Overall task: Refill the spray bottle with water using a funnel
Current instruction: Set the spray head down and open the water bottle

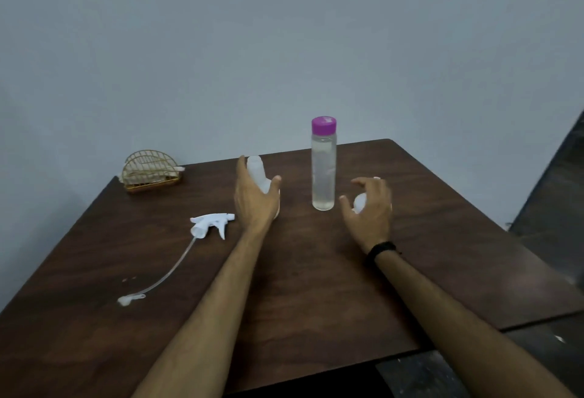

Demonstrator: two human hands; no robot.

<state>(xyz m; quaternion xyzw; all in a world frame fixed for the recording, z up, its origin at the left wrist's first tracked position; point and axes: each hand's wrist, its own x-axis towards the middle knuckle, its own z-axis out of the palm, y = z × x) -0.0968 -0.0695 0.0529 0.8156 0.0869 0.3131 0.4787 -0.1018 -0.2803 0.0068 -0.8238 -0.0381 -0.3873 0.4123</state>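
The white spray bottle (256, 169) stands uncapped at the table's middle, and my left hand (254, 198) wraps around its body from the front. Its white trigger head (211, 224) lies on the table to the left, with the clear dip tube (170, 274) trailing toward me. A tall clear water bottle (323, 173) with a purple cap stands to the right of the spray bottle. Further right, my right hand (369, 208) curls over a small white funnel (360, 202), fingers apart; most of the funnel is hidden.
The brown wooden table (284, 287) fills the view, its back edge against a plain wall. A gold wire napkin holder (151, 171) sits at the back left corner. A small wet patch (124, 301) lies at the tube's end. Dark floor shows at right.
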